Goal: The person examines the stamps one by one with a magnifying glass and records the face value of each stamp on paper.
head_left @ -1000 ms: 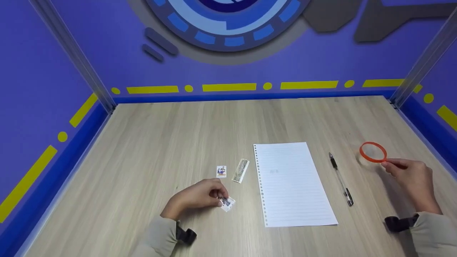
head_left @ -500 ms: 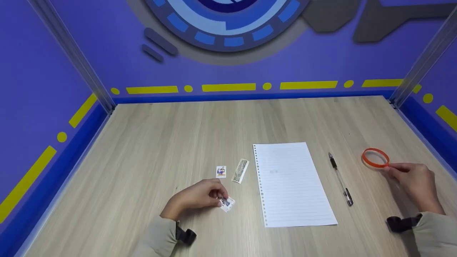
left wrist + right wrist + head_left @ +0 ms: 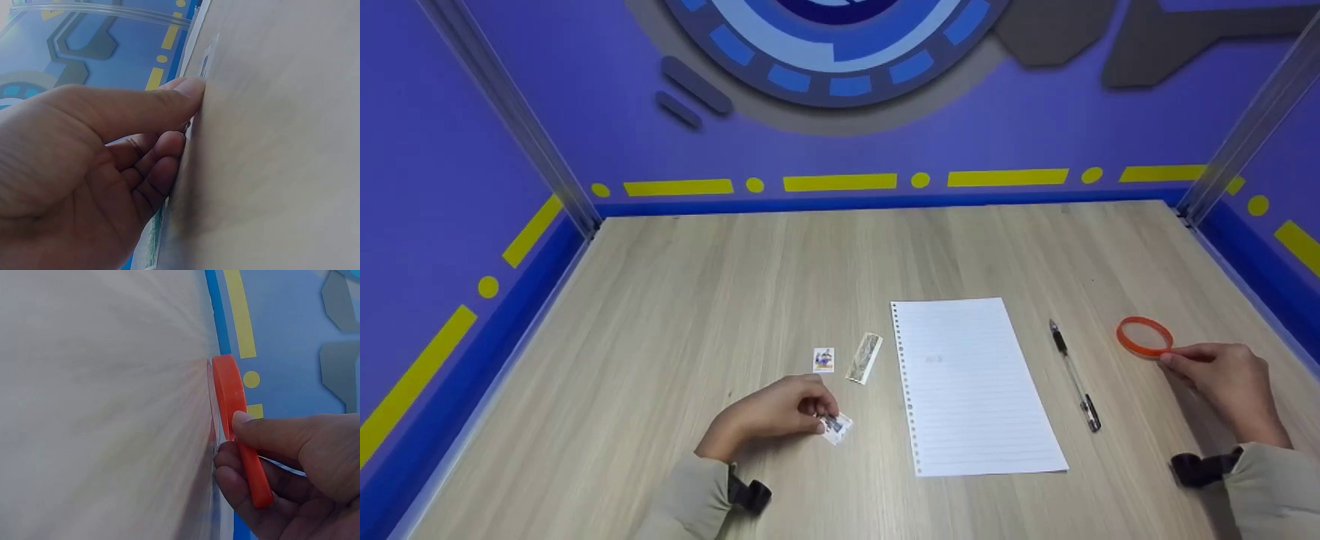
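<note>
My left hand [image 3: 780, 409] pinches the near corner of a small picture stamp [image 3: 836, 428] between thumb and fingers, at the tabletop. In the left wrist view the thumb and forefinger meet at that stamp [image 3: 211, 56], seen nearly edge-on. Beyond the hand lies a second stamp [image 3: 823, 360] with a colourful figure, and a long narrow stamp [image 3: 865, 358] lies slantwise beside it. On the far right my right hand [image 3: 1230, 382] grips the handle of an orange-rimmed magnifying glass [image 3: 1144, 354]. In the right wrist view the magnifying glass [image 3: 228, 385] is low, close to the table.
A lined sheet of paper [image 3: 975, 397] with punched holes lies on the wooden table [image 3: 720, 285], right of the stamps. Between paper and magnifying glass rests a black-capped clear pen [image 3: 1075, 375]. Blue-purple panels [image 3: 840, 157] stand along the table's back and sides.
My right hand has lowered the magnifying glass towards the table, bringing it slightly nearer to me. My left hand and the stamp stay in place.
</note>
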The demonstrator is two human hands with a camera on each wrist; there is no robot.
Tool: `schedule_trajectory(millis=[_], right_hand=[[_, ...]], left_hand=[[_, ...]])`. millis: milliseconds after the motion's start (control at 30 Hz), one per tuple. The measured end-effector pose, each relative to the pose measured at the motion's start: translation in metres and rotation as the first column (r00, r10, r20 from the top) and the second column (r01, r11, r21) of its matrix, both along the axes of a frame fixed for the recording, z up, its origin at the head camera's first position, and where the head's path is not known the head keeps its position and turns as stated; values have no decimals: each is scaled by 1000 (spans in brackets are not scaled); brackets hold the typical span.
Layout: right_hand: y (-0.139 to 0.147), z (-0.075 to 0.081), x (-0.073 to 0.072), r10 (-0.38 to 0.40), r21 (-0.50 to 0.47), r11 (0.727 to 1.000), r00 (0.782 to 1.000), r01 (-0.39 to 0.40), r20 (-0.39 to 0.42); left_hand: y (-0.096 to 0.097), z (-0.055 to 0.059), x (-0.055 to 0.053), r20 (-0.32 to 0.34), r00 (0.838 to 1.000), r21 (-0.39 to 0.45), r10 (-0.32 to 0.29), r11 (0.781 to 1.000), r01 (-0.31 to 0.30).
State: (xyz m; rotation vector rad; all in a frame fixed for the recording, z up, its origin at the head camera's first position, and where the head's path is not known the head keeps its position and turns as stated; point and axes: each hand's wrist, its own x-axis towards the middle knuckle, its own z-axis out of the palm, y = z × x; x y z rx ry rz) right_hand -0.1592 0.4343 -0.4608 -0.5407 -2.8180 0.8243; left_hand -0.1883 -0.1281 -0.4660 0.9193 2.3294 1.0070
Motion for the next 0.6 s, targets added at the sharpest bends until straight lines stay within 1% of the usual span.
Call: schedule_trajectory(millis=[233, 300, 433, 600], right_hand=[[1, -1, 0, 17, 59, 998, 1000, -17, -6], [2, -2, 0, 23, 62, 998, 1000, -23, 1], [3, -3, -1, 20, 45, 999, 999, -22, 27], [2, -2, -2, 1, 9, 1000, 998, -1, 67]], left_hand=[[0, 0, 0, -5, 1000, -12, 0, 1000, 0], [0, 0, 0, -10, 1000, -16, 0, 1000, 0], [0, 0, 0, -17, 1000, -21, -1, 1000, 1], [-1, 0, 0, -25, 1000, -14, -5, 1000, 5]])
